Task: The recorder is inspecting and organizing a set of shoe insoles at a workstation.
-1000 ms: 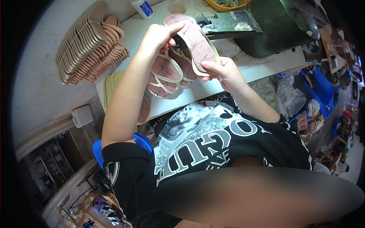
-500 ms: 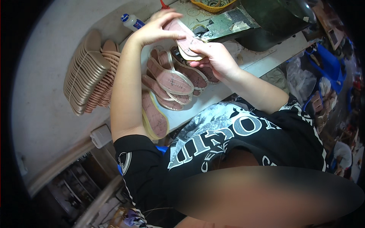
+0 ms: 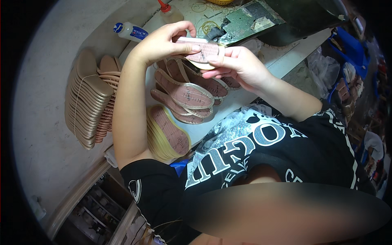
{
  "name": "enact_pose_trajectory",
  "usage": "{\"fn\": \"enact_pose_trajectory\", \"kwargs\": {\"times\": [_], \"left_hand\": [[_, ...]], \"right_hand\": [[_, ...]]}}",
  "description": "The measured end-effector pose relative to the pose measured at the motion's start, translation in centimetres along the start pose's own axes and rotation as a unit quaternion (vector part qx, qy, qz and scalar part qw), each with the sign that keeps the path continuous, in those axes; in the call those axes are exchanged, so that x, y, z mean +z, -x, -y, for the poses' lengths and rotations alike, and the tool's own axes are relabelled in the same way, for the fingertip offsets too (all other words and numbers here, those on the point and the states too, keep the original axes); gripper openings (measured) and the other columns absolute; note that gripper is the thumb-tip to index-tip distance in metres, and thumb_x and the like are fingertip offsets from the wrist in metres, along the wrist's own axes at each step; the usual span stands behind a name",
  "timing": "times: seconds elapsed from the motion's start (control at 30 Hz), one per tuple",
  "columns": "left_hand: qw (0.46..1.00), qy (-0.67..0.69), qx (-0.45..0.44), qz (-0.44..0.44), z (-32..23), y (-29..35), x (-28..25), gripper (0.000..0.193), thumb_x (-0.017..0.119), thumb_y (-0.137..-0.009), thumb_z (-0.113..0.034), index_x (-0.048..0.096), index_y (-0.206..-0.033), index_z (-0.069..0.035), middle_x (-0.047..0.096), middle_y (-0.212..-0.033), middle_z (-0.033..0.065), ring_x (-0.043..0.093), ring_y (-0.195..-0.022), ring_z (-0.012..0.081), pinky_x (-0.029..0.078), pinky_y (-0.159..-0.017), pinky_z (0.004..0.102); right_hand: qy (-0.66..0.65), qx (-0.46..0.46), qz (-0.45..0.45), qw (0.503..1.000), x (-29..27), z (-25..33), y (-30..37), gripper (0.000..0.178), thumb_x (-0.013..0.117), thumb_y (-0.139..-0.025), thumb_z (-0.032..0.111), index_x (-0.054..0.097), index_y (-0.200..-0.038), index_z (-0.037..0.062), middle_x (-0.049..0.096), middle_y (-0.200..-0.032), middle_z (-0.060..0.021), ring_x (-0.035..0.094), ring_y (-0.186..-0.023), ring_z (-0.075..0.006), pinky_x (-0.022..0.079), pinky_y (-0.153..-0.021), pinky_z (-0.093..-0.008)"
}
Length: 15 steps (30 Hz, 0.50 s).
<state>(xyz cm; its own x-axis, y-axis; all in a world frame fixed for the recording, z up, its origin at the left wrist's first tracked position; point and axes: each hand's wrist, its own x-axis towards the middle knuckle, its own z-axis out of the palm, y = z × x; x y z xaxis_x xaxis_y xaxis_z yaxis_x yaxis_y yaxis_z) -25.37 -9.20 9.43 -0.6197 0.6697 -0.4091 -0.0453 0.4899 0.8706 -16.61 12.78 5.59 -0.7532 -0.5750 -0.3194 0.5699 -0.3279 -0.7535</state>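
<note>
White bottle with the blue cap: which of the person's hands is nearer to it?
Left. The left hand is close to the white bottle, just right of it and slightly lower in the picture; the right hand is farther right and lower still.

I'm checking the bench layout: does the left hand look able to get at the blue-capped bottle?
Probably yes: the bottle sits near the left hand, seemingly unobstructed, though that hand is holding the insole.

My left hand (image 3: 165, 43) hides part of the pink insole (image 3: 207, 50) I grip, the upper edge crops the yellow basket (image 3: 220, 2), and a blurred oval (image 3: 286, 214) masks whatever lies beneath.
</note>
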Motion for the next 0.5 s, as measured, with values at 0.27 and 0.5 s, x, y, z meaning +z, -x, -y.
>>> {"fn": "enact_pose_trajectory", "kwargs": {"times": [0.27, 0.5], "left_hand": [[0.998, 0.033, -0.039, -0.024, 0.0, 1.7, 1.9, 0.026, 0.065, -0.089, -0.027, 0.056, -0.091, -0.003, 0.052, -0.075, -0.0048, 0.045, -0.07, 0.0026, 0.038, -0.059, 0.0189], [0.993, -0.044, -0.08, -0.078, -1.4, 2.2, 3.4, 0.032, 0.063, -0.088, -0.032, 0.059, -0.084, -0.001, 0.055, -0.067, 0.0002, 0.048, -0.062, 0.0066, 0.041, -0.055, 0.0239]], "right_hand": [[-0.017, 0.017, 0.013, 1.0, -0.4, 0.8, 0.0, 0.034, 0.057, -0.093, 0.023, 0.059, -0.115, -0.0027, 0.067, -0.105, -0.0109, 0.068, -0.088, -0.0168, 0.051, -0.071, -0.0205], [-0.004, 0.025, 0.009, 1.0, -1.0, 1.2, -0.2, 0.036, 0.054, -0.094, 0.025, 0.058, -0.116, -0.0034, 0.066, -0.106, -0.0131, 0.069, -0.088, -0.019, 0.052, -0.068, -0.0202]]}}
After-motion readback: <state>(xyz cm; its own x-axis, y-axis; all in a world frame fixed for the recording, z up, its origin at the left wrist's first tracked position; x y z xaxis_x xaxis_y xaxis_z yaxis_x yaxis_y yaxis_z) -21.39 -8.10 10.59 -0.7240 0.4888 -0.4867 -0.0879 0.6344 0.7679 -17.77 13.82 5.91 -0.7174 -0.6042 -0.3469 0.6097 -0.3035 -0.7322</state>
